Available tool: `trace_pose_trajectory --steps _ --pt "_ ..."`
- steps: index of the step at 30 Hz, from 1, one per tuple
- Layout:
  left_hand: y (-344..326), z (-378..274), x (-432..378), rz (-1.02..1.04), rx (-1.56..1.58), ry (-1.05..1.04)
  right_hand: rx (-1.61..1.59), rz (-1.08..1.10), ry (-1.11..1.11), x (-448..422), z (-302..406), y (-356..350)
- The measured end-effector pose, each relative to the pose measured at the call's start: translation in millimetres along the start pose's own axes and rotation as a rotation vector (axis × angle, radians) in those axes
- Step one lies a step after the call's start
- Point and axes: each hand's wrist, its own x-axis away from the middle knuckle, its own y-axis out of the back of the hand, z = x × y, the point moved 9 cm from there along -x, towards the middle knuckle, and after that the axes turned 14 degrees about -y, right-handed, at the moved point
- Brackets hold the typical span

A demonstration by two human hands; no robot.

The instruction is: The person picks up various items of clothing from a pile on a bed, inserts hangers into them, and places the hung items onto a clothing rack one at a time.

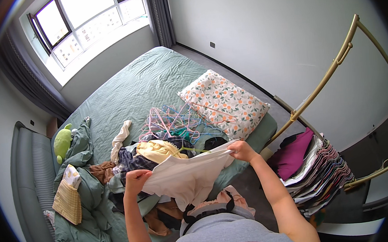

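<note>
A white garment [191, 175] is stretched out in front of my body, over the near edge of the bed. My left hand [138, 180] grips its left edge, and my right hand [242, 150] grips its upper right edge. Just beyond it, a yellow-green clothes hanger [183, 149] shows; whether it touches the garment I cannot tell. Behind lies a heap of clothes with a pale yellow garment [157, 150] on top and a dark checked garment [132, 160] beside it. Pink and blue hangers [170, 121] lie tangled past the heap.
A fruit-patterned pillow [224, 102] lies on the green-sheeted bed [127, 81]. At right, a gold-coloured metal clothes rack [323, 81] stands near many hung clothes [315, 169]. A crumpled green quilt [81, 203], a folded yellow checked cloth [68, 200] and a green plush toy [63, 142] lie at left.
</note>
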Motion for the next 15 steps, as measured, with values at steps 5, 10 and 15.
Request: trace_pose_trajectory --steps 5,10,15 --pt "-17 -1 6 -0.001 -0.040 -0.061 -0.284 0.103 -0.066 2 34 -4" --pt "-66 3 3 0.038 0.108 -0.079 -0.785 0.000 -0.241 6 49 10" --pt "-117 0 -4 0.127 0.230 -0.057 -0.138 -0.010 -0.187 21 41 5"
